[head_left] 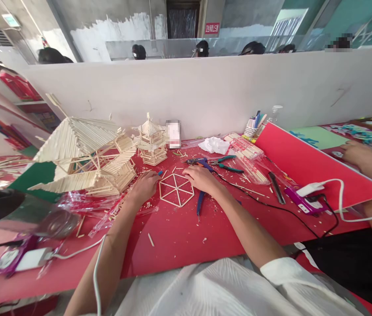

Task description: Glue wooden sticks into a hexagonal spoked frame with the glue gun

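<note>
On the red tabletop a flat hexagonal stick frame (177, 189) with spokes meeting in its middle lies between my hands. My left hand (144, 188) rests at its left side, fingers curled round a small blue object (160, 173) of which only the end shows. At the upper right edge of the frame, my right hand (202, 179) has its fingers bent together on a stick. Blue-handled pliers (200, 202) lie partly beneath the right wrist. Beyond that hand are a blue tool (205, 163) with a dark cable and green-handled pliers (228, 168).
A large stick pavilion model (77, 140) and a small stick tower (153, 145) stand left and behind. Bundled sticks (247, 151), a utility knife (276, 188), a red board (314, 164) and purple power strips (304, 202) lie about. Another person's arm (366, 160) is at right.
</note>
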The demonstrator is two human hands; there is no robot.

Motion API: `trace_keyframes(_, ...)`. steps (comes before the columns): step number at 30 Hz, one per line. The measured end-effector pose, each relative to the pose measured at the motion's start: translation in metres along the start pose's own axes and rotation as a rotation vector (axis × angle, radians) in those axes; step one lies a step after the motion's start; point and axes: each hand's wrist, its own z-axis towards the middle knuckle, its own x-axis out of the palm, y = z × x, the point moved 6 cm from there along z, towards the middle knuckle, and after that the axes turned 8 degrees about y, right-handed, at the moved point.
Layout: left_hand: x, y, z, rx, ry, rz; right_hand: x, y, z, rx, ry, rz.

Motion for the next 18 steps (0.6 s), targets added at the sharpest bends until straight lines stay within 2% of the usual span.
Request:
trace_keyframes(8, 0.000, 0.009, -0.003, -0.146, 0.016, 0.068, -0.003, -0.010, 0.019, 0.138, 0.030, -0.110)
trace_keyframes(14, -0.004, 0.011, -0.007, -0.202, 0.020, 0.088, 0.006, 0.001, 0.053, 0.135, 0.112, -0.197)
trace_keyframes(18, -0.006, 0.010, -0.006, -0.188, 0.004, 0.070, 0.013, 0.005, 0.063, 0.128, 0.152, -0.246)
